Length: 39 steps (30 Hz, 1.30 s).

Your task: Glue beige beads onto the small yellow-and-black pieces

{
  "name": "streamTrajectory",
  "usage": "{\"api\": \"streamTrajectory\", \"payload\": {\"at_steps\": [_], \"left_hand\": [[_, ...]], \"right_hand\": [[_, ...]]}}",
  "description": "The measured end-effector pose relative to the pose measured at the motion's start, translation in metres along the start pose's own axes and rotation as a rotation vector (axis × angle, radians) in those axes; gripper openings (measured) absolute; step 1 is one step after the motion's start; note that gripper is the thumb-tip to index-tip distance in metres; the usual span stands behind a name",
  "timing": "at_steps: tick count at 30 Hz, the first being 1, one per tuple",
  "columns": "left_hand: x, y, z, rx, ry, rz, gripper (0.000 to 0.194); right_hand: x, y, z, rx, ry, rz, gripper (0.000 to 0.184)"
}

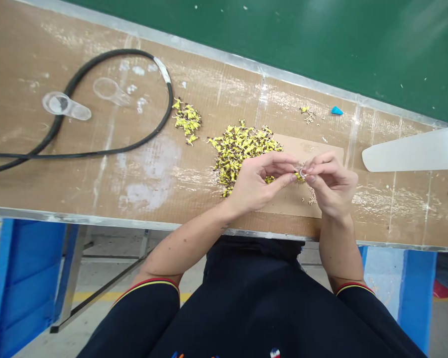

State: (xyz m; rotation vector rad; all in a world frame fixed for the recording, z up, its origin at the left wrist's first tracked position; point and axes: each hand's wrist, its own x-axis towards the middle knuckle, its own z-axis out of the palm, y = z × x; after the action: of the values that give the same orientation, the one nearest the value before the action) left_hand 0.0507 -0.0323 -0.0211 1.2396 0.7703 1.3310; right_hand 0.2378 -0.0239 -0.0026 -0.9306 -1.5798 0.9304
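Note:
My left hand [257, 183] and my right hand [332, 184] meet above a brown cardboard sheet [289, 204], their fingertips pinching a small metal ring [302, 172]. A tiny yellow part [297, 176] lies against the ring, partly hidden by my fingers. Left of my left hand spreads a heap of small yellow parts with dark ends [242, 151]. A smaller heap [187, 119] lies farther left. Fine beige bits [312, 197] sit beneath my right hand.
A black cable [108, 150] loops across the brown tabletop [153, 194] at left, near clear plastic pieces [61, 105]. A white plastic blade [414, 149] lies at right, and a blue piece [336, 111] at the far edge. Blue crates [418, 298] stand below the table.

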Motion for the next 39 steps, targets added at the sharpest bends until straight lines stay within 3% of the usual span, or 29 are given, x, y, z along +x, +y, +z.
{"api": "streamTrajectory", "payload": {"at_steps": [4, 7, 17, 25, 32, 39], "left_hand": [[-0.0022, -0.0024, 0.0023, 0.048, 0.047, 0.106, 0.025], [-0.0028, -0.0035, 0.0034, 0.074, 0.063, 0.169, 0.023], [-0.0028, -0.0051, 0.0030, 0.118, 0.066, 0.208, 0.024], [-0.0005, -0.0047, 0.0031, 0.216, 0.093, 0.345, 0.027], [-0.0020, -0.0066, 0.0030, 0.258, 0.107, 0.307, 0.023], [-0.0013, -0.0056, 0.0028, 0.277, 0.116, 0.353, 0.027]], "right_hand": [[-0.0020, -0.0003, 0.0028, 0.022, -0.028, 0.029, 0.017], [-0.0025, -0.0010, 0.0044, -0.015, -0.003, 0.046, 0.010], [-0.0029, -0.0013, 0.0064, -0.051, 0.014, 0.077, 0.004], [-0.0029, -0.0026, 0.0077, -0.081, 0.017, 0.075, 0.006], [-0.0038, -0.0029, 0.0065, -0.158, -0.001, 0.078, 0.003], [-0.0049, -0.0027, 0.0093, -0.133, 0.024, 0.082, 0.003]]}}
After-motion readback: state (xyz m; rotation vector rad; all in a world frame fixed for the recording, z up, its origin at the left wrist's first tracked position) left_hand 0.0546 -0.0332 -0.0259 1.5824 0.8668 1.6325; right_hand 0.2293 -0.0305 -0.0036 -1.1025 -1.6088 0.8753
